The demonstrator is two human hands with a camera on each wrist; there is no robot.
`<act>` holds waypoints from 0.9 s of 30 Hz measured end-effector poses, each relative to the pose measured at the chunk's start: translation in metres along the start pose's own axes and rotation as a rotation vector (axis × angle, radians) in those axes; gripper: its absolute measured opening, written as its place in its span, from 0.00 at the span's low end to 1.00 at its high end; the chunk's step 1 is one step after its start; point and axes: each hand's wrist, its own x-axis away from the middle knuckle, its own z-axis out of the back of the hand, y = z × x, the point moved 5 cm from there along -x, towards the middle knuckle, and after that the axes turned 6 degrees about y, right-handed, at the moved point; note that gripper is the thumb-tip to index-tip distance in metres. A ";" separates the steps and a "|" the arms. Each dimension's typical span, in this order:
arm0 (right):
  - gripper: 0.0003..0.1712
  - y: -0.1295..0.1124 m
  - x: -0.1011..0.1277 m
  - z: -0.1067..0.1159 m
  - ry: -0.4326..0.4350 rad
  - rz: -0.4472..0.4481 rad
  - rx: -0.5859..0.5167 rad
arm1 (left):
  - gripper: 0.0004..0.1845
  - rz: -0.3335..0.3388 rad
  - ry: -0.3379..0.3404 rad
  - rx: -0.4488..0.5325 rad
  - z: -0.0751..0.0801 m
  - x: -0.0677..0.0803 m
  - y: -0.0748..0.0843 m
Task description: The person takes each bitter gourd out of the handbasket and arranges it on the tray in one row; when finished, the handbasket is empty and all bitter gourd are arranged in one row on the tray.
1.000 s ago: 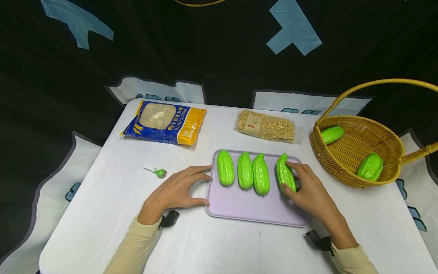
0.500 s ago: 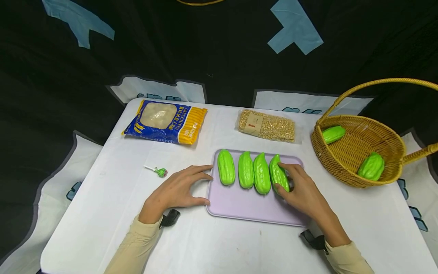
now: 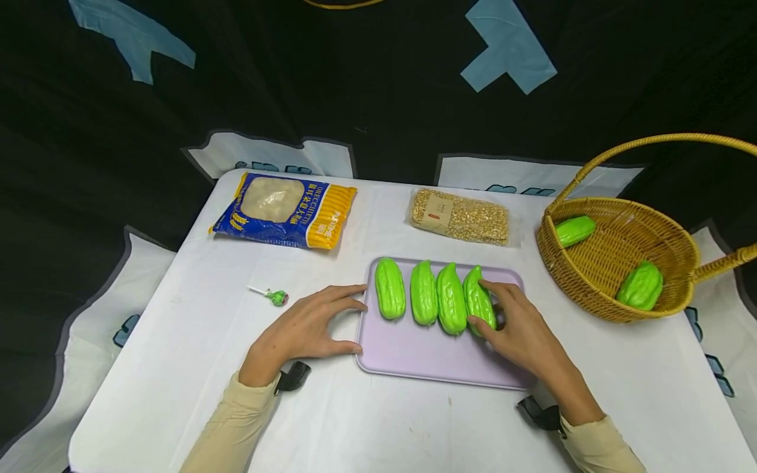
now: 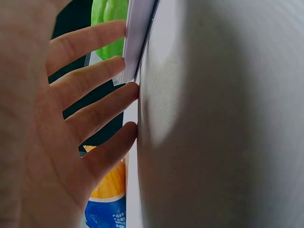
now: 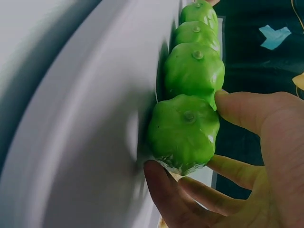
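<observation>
Several glossy green bitter melons lie side by side on a lilac tray (image 3: 408, 358) in the head view. The rightmost bitter melon (image 3: 476, 299) is held between thumb and fingers of my right hand (image 3: 523, 325); its neighbour (image 3: 451, 299) lies right beside it. In the right wrist view the held bitter melon (image 5: 183, 133) is nearest, its blunt end toward the camera, with the thumb over its top. My left hand (image 3: 310, 325) touches the tray's left edge with spread, mostly straight fingers. From the left wrist, those fingers (image 4: 90, 78) meet the tray rim (image 4: 135, 38).
A wicker basket (image 3: 621, 226) with a tall handle stands at the right, holding two more bitter melons. Behind the tray lie a blue-and-yellow pasta bag (image 3: 284, 210) and a clear packet of yellow grains (image 3: 473, 220). A lollipop (image 3: 275, 297) lies left of my left hand.
My right hand has shifted the rightmost bitter melon leftward across the tray, up against its neighbour. The left hand has stayed at the tray's edge.
</observation>
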 end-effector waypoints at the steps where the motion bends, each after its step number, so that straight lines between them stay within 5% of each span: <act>1: 0.43 0.000 0.000 0.001 -0.004 -0.004 0.000 | 0.38 0.000 0.001 0.000 0.000 0.000 0.000; 13: 0.41 0.007 -0.003 0.021 0.019 -0.032 -0.044 | 0.38 0.014 -0.015 -0.003 -0.001 0.000 -0.001; 27: 0.28 0.019 -0.015 0.082 0.303 0.004 -0.012 | 0.38 0.016 -0.011 -0.001 -0.001 0.001 -0.001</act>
